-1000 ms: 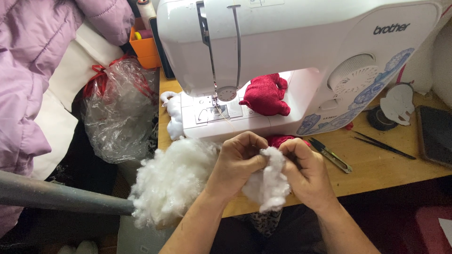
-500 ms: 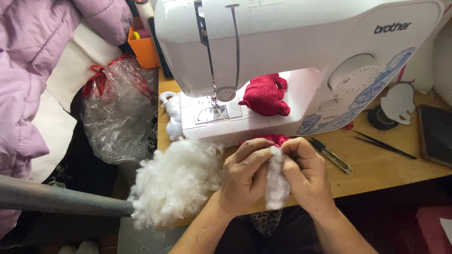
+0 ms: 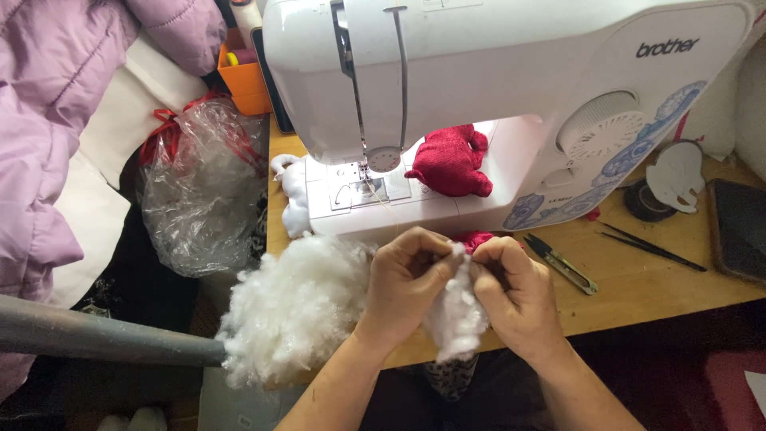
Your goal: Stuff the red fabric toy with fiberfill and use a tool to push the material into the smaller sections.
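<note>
Wooden desk (image 3: 638, 287) | 2 hands: left (image 3: 403, 283), right (image 3: 515, 295) pinching white stuffing (image 3: 456, 315) | red fabric (image 3: 477, 239) mostly hidden

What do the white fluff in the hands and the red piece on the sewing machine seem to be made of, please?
White fluff: loose synthetic-looking fibre stuffing, matte and wispy, with stray strands at its edges. Red piece: soft plush or fleece-like fabric, judging by its fuzzy, light-absorbing surface; the exact fibre cannot be told.

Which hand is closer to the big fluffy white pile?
Left. The left hand touches the stuffing pile; the right hand is farther, across a small tuft.
</note>
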